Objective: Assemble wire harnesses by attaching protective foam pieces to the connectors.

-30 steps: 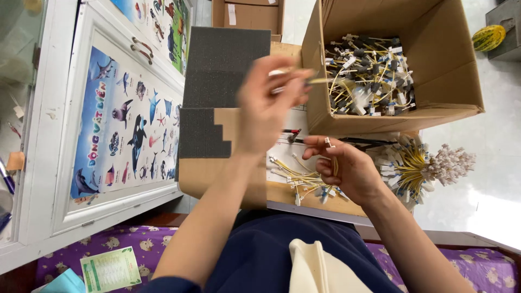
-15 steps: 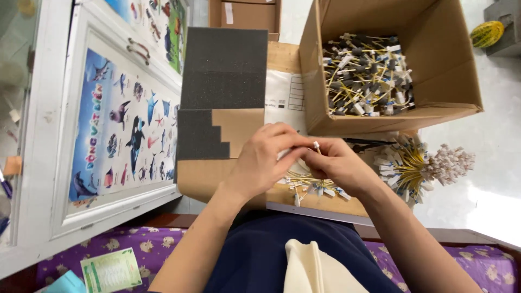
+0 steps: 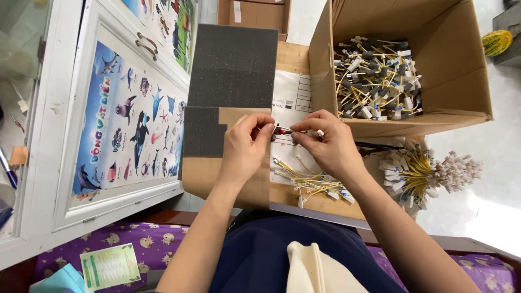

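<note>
The left hand (image 3: 247,146) and right hand (image 3: 325,144) are pinching a small connector (image 3: 283,130) between their fingers (its shape is mostly hidden). Just below the fingers, yellow cables (image 3: 309,182) are lying partly covered by the right wrist.

Cables (image 3: 375,76) in box (image 3: 461,65); foam (image 3: 230,70) left

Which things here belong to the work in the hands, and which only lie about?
In the work:
- left hand and right hand, pinching a small connector piece
- loose yellow cables
- open box of cables

Lying about:
- sea-animal poster
- green leaflet
- grey foam sheet
</note>
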